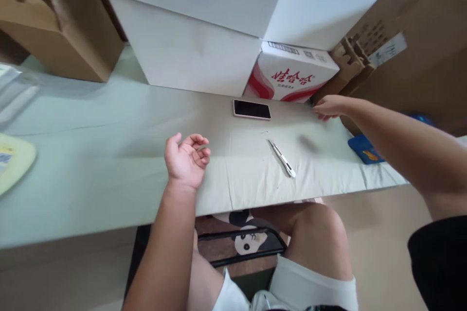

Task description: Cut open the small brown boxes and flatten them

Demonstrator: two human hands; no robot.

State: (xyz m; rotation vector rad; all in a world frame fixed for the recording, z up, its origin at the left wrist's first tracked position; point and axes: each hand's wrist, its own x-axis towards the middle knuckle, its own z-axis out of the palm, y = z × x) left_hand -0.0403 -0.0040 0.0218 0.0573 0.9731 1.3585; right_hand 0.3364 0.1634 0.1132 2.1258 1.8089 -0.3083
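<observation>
My left hand rests over the tabletop, palm up, fingers loosely curled and apart, with nothing in it. Off to the right, my right hand is stretched out near the lower corner of a white and red box, its fingers bent downward and no object visible in them. Between the two hands lies a white utility knife, slanted on the cloth. Behind the knife, a phone lies flat with its dark screen up. A small dark blur shows below my right hand; I cannot tell what it is.
Large white boxes stand along the back of the cloth-covered table. Cardboard boxes are at left and right. A blue item sits beneath my right forearm. A pale yellow object lies at the left edge.
</observation>
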